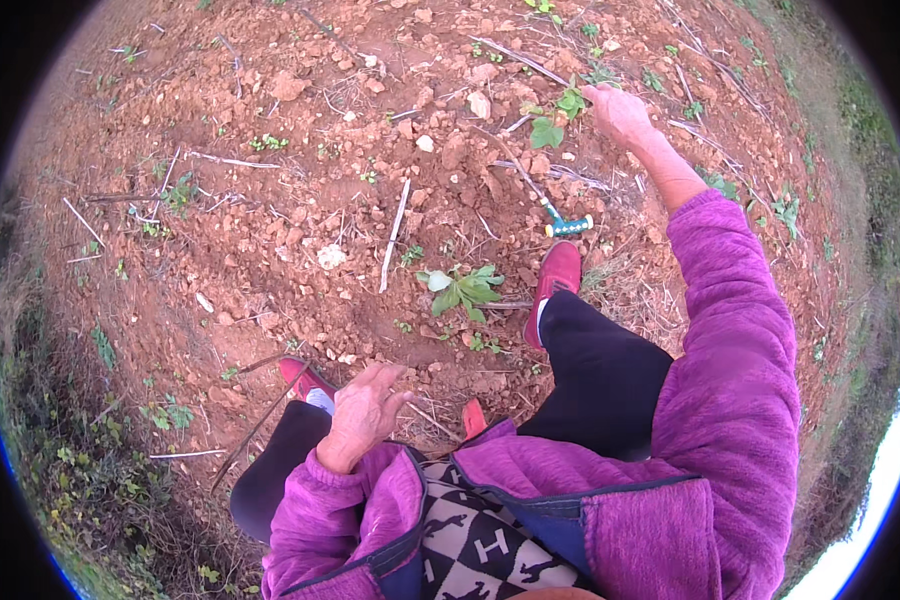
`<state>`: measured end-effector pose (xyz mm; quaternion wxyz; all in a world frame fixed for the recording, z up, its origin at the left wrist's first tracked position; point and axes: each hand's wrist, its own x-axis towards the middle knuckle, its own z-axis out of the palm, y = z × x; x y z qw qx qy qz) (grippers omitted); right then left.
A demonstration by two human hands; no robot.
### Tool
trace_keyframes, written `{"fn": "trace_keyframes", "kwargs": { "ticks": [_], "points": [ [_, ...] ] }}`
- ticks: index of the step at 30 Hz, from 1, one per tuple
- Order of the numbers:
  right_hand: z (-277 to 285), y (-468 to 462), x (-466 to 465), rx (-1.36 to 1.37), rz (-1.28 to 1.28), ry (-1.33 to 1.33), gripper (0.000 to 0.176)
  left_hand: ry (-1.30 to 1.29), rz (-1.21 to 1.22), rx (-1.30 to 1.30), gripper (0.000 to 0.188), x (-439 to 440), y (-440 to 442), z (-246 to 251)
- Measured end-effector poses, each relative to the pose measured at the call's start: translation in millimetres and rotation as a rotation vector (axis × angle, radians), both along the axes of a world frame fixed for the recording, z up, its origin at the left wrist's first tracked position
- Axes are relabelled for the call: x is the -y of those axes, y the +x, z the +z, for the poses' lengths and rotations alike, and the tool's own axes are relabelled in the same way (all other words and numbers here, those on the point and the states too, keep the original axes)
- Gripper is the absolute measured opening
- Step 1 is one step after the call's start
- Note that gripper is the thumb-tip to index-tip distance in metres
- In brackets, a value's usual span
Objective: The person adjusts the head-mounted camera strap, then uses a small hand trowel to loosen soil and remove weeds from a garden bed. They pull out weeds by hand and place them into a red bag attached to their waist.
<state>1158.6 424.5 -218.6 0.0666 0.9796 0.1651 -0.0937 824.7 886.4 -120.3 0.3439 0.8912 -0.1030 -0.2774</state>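
My right hand (621, 114) reaches far forward over the soil, its fingers closed at a green leafy weed (547, 132). The leaves hang out to the left of the fingertips, while the gripped stem is mostly hidden by the fingers. Held above my left knee, my left hand (366, 411) has nothing in it, its thumb apart from the slightly bent fingers. A hand tool with a green and yellow T-shaped handle (569, 226) lies just beyond my right shoe (555, 285). Its thin brownish shaft (516, 166) runs away to the upper left.
Clods, stones and dry stalks cover the reddish soil (300, 247). A larger leafy plant (465, 291) lies between my feet. By my left shoe (305, 377) a long dark stick (259, 424) slants. Denser brush (112, 495) borders the left. A red object (473, 418) shows partly below my jacket.
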Motion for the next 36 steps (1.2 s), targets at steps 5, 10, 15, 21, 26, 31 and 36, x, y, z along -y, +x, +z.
{"fn": "trace_keyframes", "kwargs": {
  "ticks": [5, 10, 15, 21, 26, 31, 36],
  "points": [
    [-66.5, -90.8, -7.7, -0.243, -0.130, 0.089, 0.023, 0.100, -0.017, -0.052, 0.039, -2.3, -5.1, -1.5],
    [-142.4, -158.9, -12.9, -0.434, -0.078, 0.026, 0.029, 0.062, -0.060, -0.055, 0.035, 2.1, -7.9, -5.6],
    [-161.8, -171.8, 0.1, -0.453, -0.089, 0.087, 0.045, 0.068, -0.066, -0.035, 0.036, 6.5, -11.5, -8.1],
    [-173.0, -169.0, -13.1, -0.491, -0.032, 0.010, 0.040, 0.123, -0.096, -0.088, 0.037, 11.2, -18.7, -8.9],
    [-176.9, -156.5, -13.3, -0.527, 0.124, 0.061, 0.029, 0.140, -0.101, -0.013, 0.039, 12.3, -35.3, -7.7],
    [-137.9, -158.7, -14.4, -0.588, -0.271, 0.468, 0.025, 0.155, -0.119, 0.027, 0.031, 16.4, -62.7, -1.2],
    [-52.3, -161.2, -59.0, -0.640, -0.658, 1.065, 0.012, 0.145, -0.113, 0.054, 0.028, 23.0, -89.8, 4.8]
  ]
}}
